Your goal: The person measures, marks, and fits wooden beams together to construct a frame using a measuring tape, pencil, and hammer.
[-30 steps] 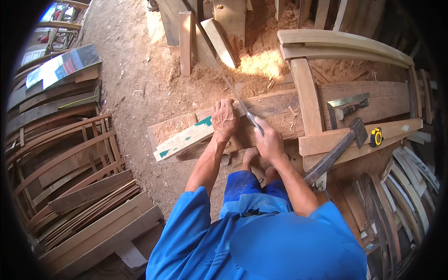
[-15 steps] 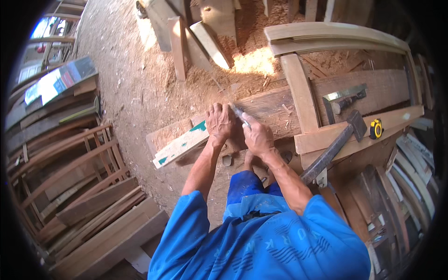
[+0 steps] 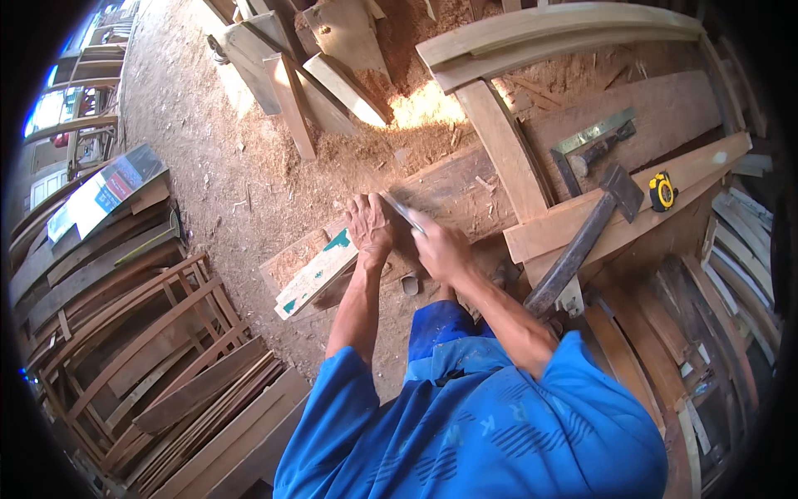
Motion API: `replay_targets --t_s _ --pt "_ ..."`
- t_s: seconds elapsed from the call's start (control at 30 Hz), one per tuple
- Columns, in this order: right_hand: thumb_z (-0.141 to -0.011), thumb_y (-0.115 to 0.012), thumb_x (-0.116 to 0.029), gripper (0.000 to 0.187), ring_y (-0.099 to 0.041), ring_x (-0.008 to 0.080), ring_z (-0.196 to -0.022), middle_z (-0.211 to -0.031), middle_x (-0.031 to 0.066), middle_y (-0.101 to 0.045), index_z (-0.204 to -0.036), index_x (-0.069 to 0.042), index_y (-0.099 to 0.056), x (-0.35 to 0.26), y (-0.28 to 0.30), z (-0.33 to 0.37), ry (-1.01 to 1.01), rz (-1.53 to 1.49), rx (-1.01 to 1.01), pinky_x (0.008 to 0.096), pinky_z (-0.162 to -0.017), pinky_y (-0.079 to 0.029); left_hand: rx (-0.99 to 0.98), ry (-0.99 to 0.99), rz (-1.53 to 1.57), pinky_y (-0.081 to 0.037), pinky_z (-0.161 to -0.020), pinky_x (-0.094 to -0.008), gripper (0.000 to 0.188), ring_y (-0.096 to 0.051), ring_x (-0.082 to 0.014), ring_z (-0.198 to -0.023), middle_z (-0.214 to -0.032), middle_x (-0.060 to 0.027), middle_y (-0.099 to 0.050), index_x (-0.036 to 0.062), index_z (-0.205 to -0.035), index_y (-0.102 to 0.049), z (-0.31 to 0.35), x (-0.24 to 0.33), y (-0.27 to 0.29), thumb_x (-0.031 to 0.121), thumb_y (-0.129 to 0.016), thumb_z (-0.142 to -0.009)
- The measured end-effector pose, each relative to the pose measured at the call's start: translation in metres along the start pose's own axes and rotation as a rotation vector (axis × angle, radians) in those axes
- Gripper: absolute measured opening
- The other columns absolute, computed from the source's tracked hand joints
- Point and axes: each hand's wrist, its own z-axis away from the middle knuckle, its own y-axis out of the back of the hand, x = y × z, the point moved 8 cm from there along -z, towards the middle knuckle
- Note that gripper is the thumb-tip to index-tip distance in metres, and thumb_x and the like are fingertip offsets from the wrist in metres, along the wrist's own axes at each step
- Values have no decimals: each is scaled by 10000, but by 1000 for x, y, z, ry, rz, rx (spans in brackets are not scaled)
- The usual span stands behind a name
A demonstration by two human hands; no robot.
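My left hand (image 3: 370, 226) presses down on the far end of a pale wooden board (image 3: 314, 280) with green patches, its fingers bent over the edge. That board rests on a thick, worn plank (image 3: 453, 187) dusted with sawdust. Beside it, my right hand (image 3: 440, 251) is closed round a slim silver-grey hand tool (image 3: 402, 211). The tool points away to the upper left, its tip close to my left fingers. Motion blur hides its exact kind. Its working end against the wood cannot be made out.
A wooden frame (image 3: 503, 154) lies at the right. On it are a hammer (image 3: 578, 241) and a yellow-black tape measure (image 3: 662, 192); a try square (image 3: 567, 166) lies inside. Timber pieces (image 3: 334, 83) and shavings are ahead. Stacked lumber (image 3: 158, 333) fills the left.
My right hand and the tool have shifted slightly left and are now blurred. My left hand keeps its hold on the board. The whole view has shifted a little.
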Motion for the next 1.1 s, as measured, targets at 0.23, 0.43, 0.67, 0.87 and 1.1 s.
replay_targets --t_s 0.23,0.43,0.67,0.87,1.1 --pt "-965 -584 -122 384 -685 439 -849 -931 253 -699 -1345 -79 -623 -4 45 93 117 30 79 528 -734 -536 14 43 36 -421 -930 -488 200 -542 -371 -1080 -1067 -190 -580 62 -977 -610 1 -9 2 223 -593 -859" --pt "-975 -543 -162 349 -676 475 -830 -886 251 -706 -1306 -123 -644 -21 -16 -39 89 171 -10 550 -722 -535 73 121 83 -427 -905 -492 188 -547 -370 -1062 -1061 -189 -578 66 -968 -600 -11 -13 5 225 -605 -866" --pt "-975 -566 -80 355 -679 414 -1100 -1168 252 -695 -1318 -48 -652 -28 68 69 141 80 -60 438 -929 -543 123 185 92 -424 -889 -491 172 -550 -363 -1049 -1050 -184 -574 60 -967 -593 -18 -23 13 206 -593 -875" --pt "-953 -558 -132 340 -704 439 -888 -933 270 -705 -1261 -24 -654 -40 -9 -63 91 227 -67 516 -791 -543 56 126 125 -408 -878 -505 180 -545 -364 -1054 -1062 -183 -562 65 -971 -588 -21 -9 10 220 -599 -880" --pt "-981 -550 -100 371 -690 416 -1072 -1120 285 -690 -1338 -39 -629 -36 60 57 99 118 -143 454 -917 -539 74 190 120 -412 -877 -503 184 -547 -369 -1056 -1054 -183 -565 63 -968 -586 -12 -22 10 217 -607 -870"
